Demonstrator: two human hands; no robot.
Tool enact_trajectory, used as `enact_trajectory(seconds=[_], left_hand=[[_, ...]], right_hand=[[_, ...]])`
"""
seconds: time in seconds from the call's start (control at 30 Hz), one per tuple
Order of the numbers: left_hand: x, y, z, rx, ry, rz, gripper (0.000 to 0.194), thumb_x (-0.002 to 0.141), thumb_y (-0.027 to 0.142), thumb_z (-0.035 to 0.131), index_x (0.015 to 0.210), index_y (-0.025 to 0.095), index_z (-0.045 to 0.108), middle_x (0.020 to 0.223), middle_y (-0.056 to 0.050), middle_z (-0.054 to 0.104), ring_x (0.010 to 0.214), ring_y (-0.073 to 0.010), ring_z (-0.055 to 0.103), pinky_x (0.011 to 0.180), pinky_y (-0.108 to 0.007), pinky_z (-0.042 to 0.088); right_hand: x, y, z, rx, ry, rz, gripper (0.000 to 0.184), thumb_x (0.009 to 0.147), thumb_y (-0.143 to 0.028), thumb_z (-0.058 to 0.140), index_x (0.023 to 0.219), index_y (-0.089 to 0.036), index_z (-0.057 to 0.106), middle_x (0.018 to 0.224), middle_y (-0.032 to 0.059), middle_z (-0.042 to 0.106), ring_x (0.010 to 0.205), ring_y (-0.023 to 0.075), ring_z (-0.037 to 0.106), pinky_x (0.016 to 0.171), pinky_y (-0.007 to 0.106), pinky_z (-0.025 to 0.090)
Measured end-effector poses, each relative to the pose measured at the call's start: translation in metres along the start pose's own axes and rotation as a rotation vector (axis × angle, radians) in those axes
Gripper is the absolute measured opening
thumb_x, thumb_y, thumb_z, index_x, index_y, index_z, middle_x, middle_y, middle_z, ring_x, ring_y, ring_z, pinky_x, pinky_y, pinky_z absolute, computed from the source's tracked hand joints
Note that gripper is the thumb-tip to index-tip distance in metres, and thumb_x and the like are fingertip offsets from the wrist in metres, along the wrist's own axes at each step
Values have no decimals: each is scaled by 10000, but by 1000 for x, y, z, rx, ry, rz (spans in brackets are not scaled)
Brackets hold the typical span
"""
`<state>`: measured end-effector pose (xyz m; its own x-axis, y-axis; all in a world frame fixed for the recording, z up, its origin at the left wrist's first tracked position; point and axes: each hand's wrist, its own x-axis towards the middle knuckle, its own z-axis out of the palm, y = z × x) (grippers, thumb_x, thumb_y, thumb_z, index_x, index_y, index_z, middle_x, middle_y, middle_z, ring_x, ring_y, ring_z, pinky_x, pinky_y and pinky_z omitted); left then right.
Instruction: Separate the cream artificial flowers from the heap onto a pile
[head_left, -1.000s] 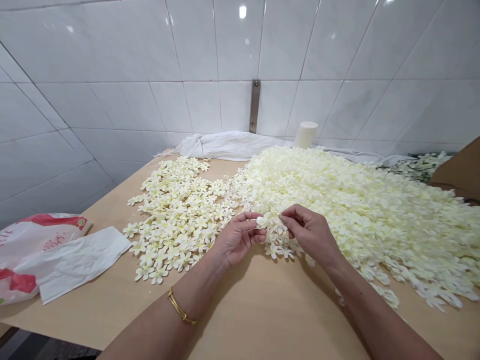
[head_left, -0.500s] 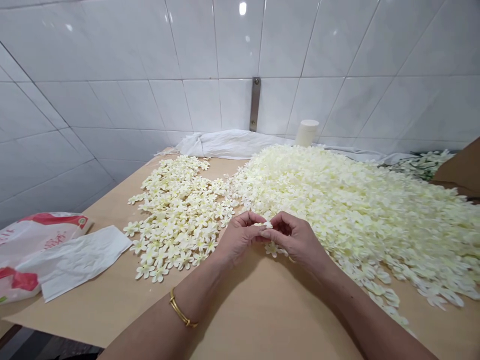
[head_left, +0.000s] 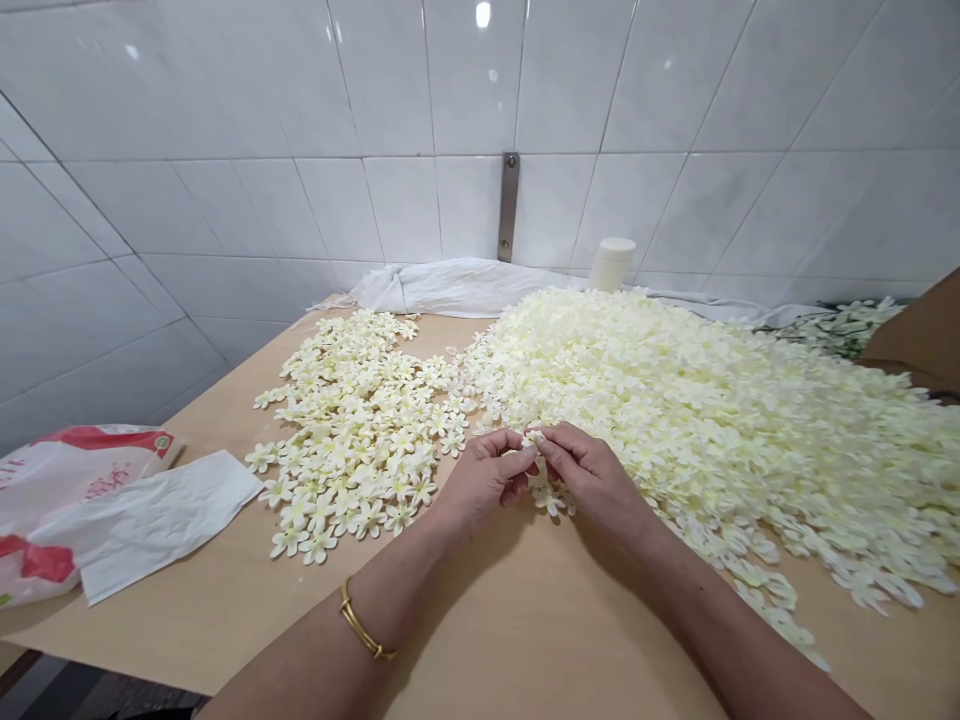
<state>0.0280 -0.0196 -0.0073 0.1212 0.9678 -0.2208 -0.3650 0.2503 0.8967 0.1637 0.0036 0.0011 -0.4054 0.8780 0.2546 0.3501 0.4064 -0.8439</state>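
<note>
hands: left hand (head_left: 484, 480) and right hand (head_left: 592, 478) both pinch one flower (head_left: 533, 439), fingertips meeting
spot: near edge of big pile (head_left: 712, 420)

A small cream-white fabric flower (head_left: 534, 438) with a pale yellow centre is pinched between the fingertips of both hands, just above the near edge of the big heap of same flowers (head_left: 675, 400).

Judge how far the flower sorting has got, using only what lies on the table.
Done: a thin layer of single flowers spread flat. In hand: left hand and right hand pinch one flower together. Left: the far bigger heaped pile.
</note>
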Motion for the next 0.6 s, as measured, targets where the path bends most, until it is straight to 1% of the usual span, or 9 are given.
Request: enact_trajectory(seconds=[0.07, 0.17, 0.2, 0.23, 0.3, 0.4, 0.47, 0.53, 0.6], left_hand=[[-1, 0, 1, 20, 42, 15, 216, 584, 257, 685, 597, 135, 507, 488, 34, 501, 352, -20, 354, 341, -163, 170], [-2, 1, 2, 41, 67, 44, 209, 593, 257, 664, 582, 148, 486, 415, 61, 433, 342, -24, 320, 351, -172, 154], [-2, 1, 3, 49, 59, 55, 210, 597, 259, 658, 578, 153, 478, 391, 70, 407, 339, -26, 307, 355, -174, 155], [-2, 1, 2, 57, 45, 64, 213, 597, 260, 654, 573, 157, 470, 372, 78, 384, 336, -27, 294, 359, -174, 159], [-2, -1, 2, 84, 15, 82, 212, 597, 262, 647, 565, 161, 463, 357, 83, 369, 336, -26, 279, 366, -175, 167], [-2, -1, 0, 145, -20, 101, 196, 607, 280, 631, 567, 156, 485, 368, 74, 389, 348, -29, 289, 376, -178, 180], [-2, 0, 0, 173, -35, 87, 196, 612, 295, 627, 574, 153, 499, 374, 68, 399, 353, -33, 299, 381, -182, 181], [-3, 1, 0, 208, -23, 66, 220, 613, 307, 634, 552, 153, 490, 369, 66, 394, 350, -34, 297, 383, -188, 177], [-5, 2, 3, 266, 25, 77, 248, 621, 305, 638, 516, 151, 475, 368, 63, 390, 349, -31, 291, 387, -192, 180]], right_hand=[[-1, 1, 1, 30, -23, 28, 309, 833, -368, 410, 621, -176, 528, 618, 6, 478, 620, 134, 467, 574, 259, 359], [-2, 5, 3, 189, -59, 124, 265, 786, -416, 494, 882, -180, 567, 628, -12, 490, 588, 122, 467, 533, 247, 362], [-2, 6, 3, 252, -68, 155, 322, 743, -417, 559, 963, -183, 545, 632, -22, 492, 575, 115, 463, 516, 238, 359], [-3, 7, 4, 314, -78, 183, 387, 694, -406, 620, 998, -186, 527, 629, -31, 493, 562, 107, 460, 503, 229, 354], [-3, 6, 5, 425, -84, 234, 398, 621, -378, 694, 931, -184, 537, 591, -49, 486, 525, 91, 447, 478, 214, 338], [-2, 5, 5, 577, -50, 299, 295, 589, -373, 715, 731, -167, 559, 524, -56, 469, 474, 68, 409, 453, 203, 310], [-1, 4, 4, 660, -29, 334, 275, 572, -366, 724, 659, -157, 568, 520, -48, 477, 469, 60, 394, 459, 204, 309], [0, 4, 3, 693, -17, 358, 269, 569, -368, 720, 639, -153, 576, 525, -40, 488, 476, 62, 395, 470, 208, 317], [0, 4, 3, 633, -3, 351, 269, 599, -388, 692, 624, -154, 563, 497, -44, 467, 461, 64, 380, 453, 208, 302]])
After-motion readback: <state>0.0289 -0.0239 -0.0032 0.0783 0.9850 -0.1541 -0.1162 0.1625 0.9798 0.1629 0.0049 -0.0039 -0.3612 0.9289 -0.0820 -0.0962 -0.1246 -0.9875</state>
